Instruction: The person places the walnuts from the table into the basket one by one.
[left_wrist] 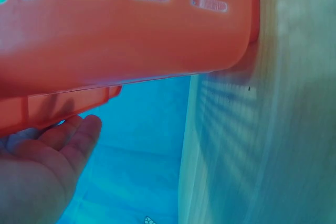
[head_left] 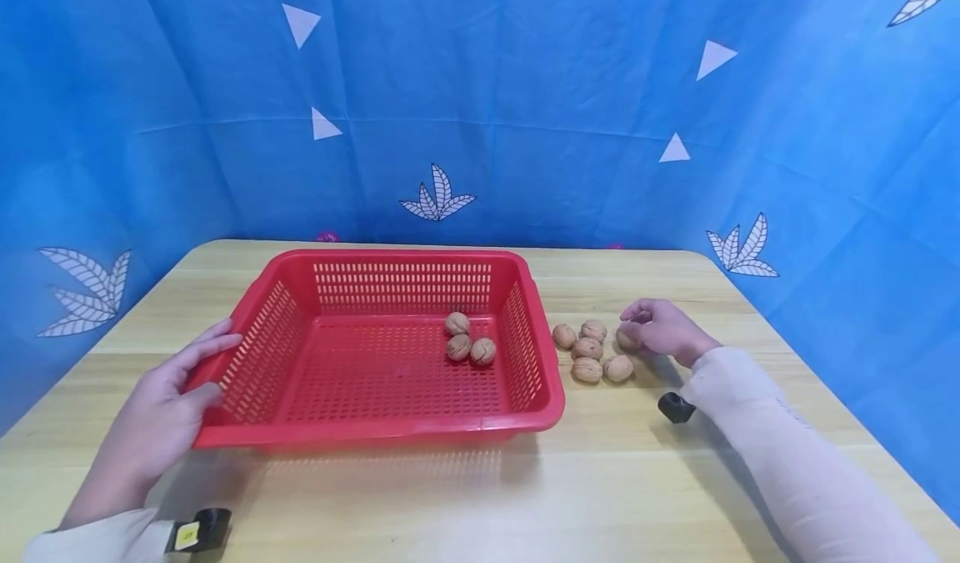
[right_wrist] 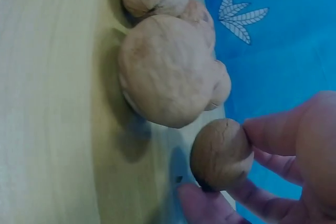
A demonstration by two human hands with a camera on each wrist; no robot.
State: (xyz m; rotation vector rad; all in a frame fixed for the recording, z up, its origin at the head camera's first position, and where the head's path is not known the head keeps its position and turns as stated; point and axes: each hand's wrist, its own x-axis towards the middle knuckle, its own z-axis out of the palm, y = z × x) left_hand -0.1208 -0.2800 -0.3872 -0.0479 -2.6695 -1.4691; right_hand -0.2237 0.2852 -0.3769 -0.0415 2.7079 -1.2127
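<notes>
A red plastic basket (head_left: pixel 420 424) with slotted walls stands on the table, three walnuts (head_left: pixel 458 347) lying in its right part. My left hand (head_left: pixel 153 409) holds the basket's left rim, with thumb and fingers at the edge. Seen from the left wrist, fingers (left_wrist: pixel 84 137) reach along the underside of the rim. To the right of the basket, my right hand (head_left: pixel 663 329) pinches a brown walnut (right_wrist: pixel 220 153) between thumb and fingers. Several loose walnuts (head_left: pixel 587 369) lie grouped between that hand and the basket.
The light wooden table (head_left: pixel 390 513) extends in front of the basket and out to both sides. A blue patterned cloth (head_left: pixel 495 87) hangs behind the table and along its sides. Black wrist devices sit at the left cuff (head_left: pixel 212 530) and right cuff (head_left: pixel 676 408).
</notes>
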